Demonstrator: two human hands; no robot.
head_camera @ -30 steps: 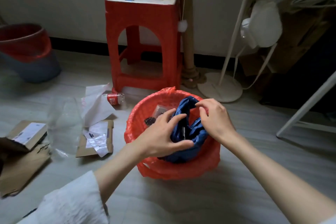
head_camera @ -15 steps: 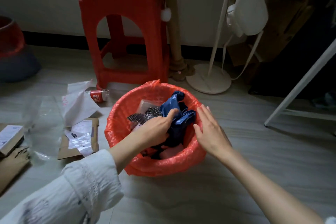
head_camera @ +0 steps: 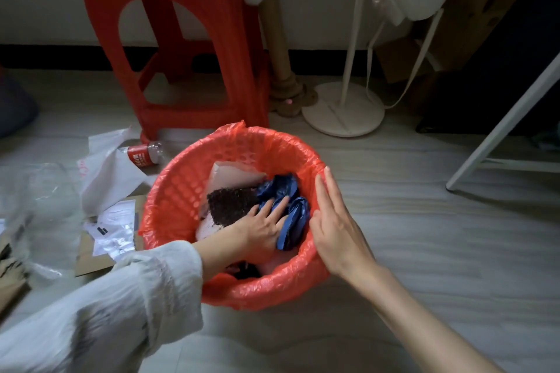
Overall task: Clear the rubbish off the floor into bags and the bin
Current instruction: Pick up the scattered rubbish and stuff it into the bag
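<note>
A round bin lined with a red plastic bag (head_camera: 178,188) stands on the floor in the middle of the view. Inside lie a crumpled blue bag (head_camera: 295,215), a dark speckled sheet (head_camera: 231,204) and a pale packet (head_camera: 233,174). My left hand (head_camera: 262,225) is down inside the bin, palm flat, fingers spread, pressing on the blue bag. My right hand (head_camera: 336,224) rests open with straight fingers against the bin's right rim. To the left on the floor lie a small red-labelled bottle (head_camera: 142,154), white paper (head_camera: 109,172) and flat cardboard with a label (head_camera: 112,230).
A red plastic stool (head_camera: 181,39) stands right behind the bin, a cardboard post (head_camera: 281,63) and a white fan stand (head_camera: 344,112) beside it. Clear plastic film (head_camera: 39,206) lies far left. A white slanted leg (head_camera: 503,124) crosses the right side.
The blue bag went from held up in both hands to pushed down inside the bin. My right hand let go and moved to the rim. The view moved closer.
</note>
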